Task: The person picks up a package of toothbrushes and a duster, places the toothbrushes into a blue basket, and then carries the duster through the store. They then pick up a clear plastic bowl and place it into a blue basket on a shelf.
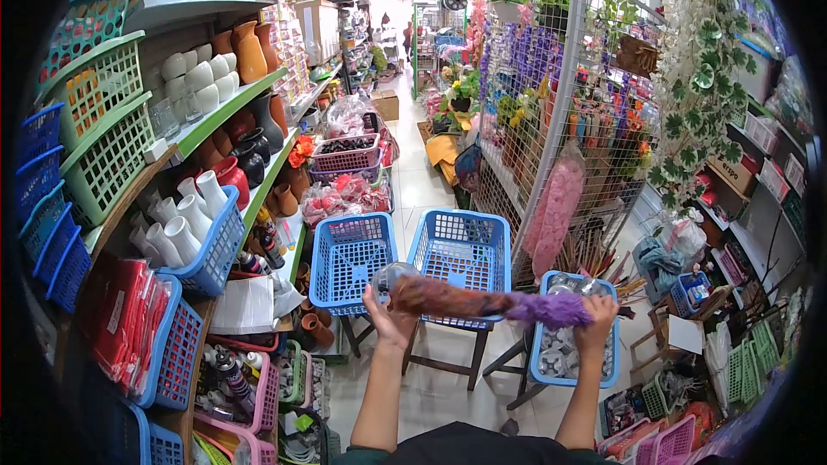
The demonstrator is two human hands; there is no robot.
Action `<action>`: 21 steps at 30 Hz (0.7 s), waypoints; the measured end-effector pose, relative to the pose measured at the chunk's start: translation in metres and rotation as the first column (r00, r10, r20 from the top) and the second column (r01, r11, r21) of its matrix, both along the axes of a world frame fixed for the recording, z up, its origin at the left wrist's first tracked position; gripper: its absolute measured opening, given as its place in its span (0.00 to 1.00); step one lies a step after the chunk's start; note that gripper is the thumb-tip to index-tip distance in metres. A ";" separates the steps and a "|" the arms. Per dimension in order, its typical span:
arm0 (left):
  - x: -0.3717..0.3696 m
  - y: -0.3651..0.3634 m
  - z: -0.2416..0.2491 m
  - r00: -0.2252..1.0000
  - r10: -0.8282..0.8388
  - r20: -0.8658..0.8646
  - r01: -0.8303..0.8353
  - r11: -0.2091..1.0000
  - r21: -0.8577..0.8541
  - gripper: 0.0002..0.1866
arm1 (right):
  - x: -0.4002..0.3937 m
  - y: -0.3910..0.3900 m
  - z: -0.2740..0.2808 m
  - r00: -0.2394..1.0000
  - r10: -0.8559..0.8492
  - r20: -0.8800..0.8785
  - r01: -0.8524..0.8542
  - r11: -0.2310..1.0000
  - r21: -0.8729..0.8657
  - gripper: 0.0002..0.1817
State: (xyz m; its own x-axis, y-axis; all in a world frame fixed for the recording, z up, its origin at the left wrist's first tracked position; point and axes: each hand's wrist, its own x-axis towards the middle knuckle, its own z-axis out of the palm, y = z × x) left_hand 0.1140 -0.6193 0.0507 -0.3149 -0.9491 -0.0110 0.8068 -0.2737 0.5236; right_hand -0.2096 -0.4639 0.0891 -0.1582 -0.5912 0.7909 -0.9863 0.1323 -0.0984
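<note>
My left hand [389, 320] is raised in front of the blue baskets, its fingers around a clear round container [394, 279] that looks like glass or plastic. A fluffy duster [482, 300], brown at one end and purple at the other, stretches across from my right hand [598, 320]. That hand is closed on the duster's purple end, and a short tip of handle pokes out beyond it. The duster's brown end meets or overlaps the clear container; motion blur hides the exact contact. Under my right hand, a blue basket [551, 372] holds several clear containers.
Two more blue baskets, a left one [320, 297] and a middle one [501, 250], sit on dark stools [472, 370]. Shelves with white vases [194, 215] line the left. A wire-mesh rack [560, 77] with artificial flowers stands to the right. A tiled aisle [409, 155] runs ahead.
</note>
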 end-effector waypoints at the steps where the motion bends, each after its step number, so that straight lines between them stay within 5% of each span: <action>1: 0.000 0.005 0.009 0.994 0.043 0.098 -0.042 0.999 -0.009 0.42 | -0.001 0.002 -0.001 0.996 -0.070 0.048 0.069 0.997 0.017 0.10; 4: -0.010 0.015 0.021 0.986 0.071 0.150 -0.092 0.986 0.140 0.42 | 0.011 0.001 0.003 0.999 0.006 0.050 -0.006 1.000 0.014 0.10; 6: -0.009 0.006 0.001 0.998 -0.043 -0.047 0.041 0.999 -0.035 0.39 | 0.006 0.002 0.007 0.998 0.053 -0.042 -0.053 0.999 0.004 0.11; 11: 0.003 0.005 0.003 0.994 -0.012 0.112 0.005 0.998 0.064 0.42 | -0.006 0.005 0.019 0.995 -0.046 -0.089 0.040 0.997 -0.067 0.09; 14: -0.006 0.006 0.003 0.998 0.016 0.061 -0.022 0.996 0.085 0.43 | -0.002 0.003 0.021 0.993 -0.004 -0.118 -0.007 0.996 -0.087 0.10; 16: 0.002 0.004 -0.002 0.993 -0.122 0.005 0.122 0.992 -0.036 0.43 | -0.010 0.004 0.022 0.983 0.065 -0.172 -0.078 0.995 -0.069 0.12; 21: -0.004 0.004 -0.003 0.996 -0.011 0.084 0.000 0.991 0.137 0.44 | -0.003 -0.003 0.018 0.992 -0.038 -0.123 0.025 0.994 -0.108 0.12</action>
